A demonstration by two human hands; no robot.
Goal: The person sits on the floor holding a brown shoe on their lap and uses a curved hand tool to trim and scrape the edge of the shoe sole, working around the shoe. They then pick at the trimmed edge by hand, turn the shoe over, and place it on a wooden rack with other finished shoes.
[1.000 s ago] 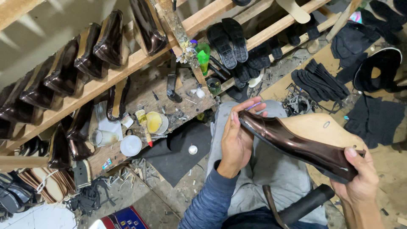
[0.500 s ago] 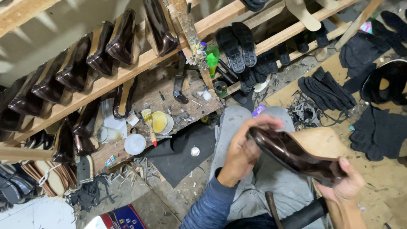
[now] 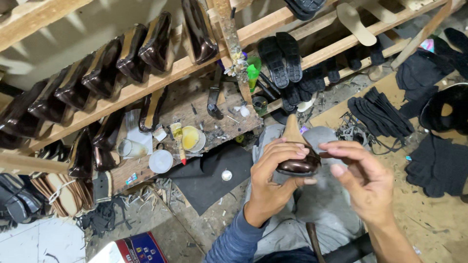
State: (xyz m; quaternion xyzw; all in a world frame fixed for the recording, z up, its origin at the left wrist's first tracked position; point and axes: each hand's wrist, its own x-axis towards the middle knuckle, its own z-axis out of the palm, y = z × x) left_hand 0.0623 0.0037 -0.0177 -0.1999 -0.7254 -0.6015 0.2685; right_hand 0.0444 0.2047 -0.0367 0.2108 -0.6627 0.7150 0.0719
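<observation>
Shoe now turned end-on over the lap, dark brown toe cap facing up at the camera, tan insole rising behind it; half a second earlier held lengthwise across both hands. Left hand clenched around the toe from below and the side, fingers curled over the top. Right hand come off the heel, now just beside the shoe to the right, fingers spread and loose, grasping nothing; possibly brushing the cap with a fingertip, hard to tell through the blur. Reads as a turn to look at the toe.

Left of the shoe: a scarred wooden bench with a yellow glue pot, a brush, a white lid and a dark sheet hanging off the edge. Above the shoe: slanted wooden racks carrying a row of glossy brown shoes, black soles and a green bottle. Right of the shoe: stacked black pieces on a dusty floor strewn with scraps.
</observation>
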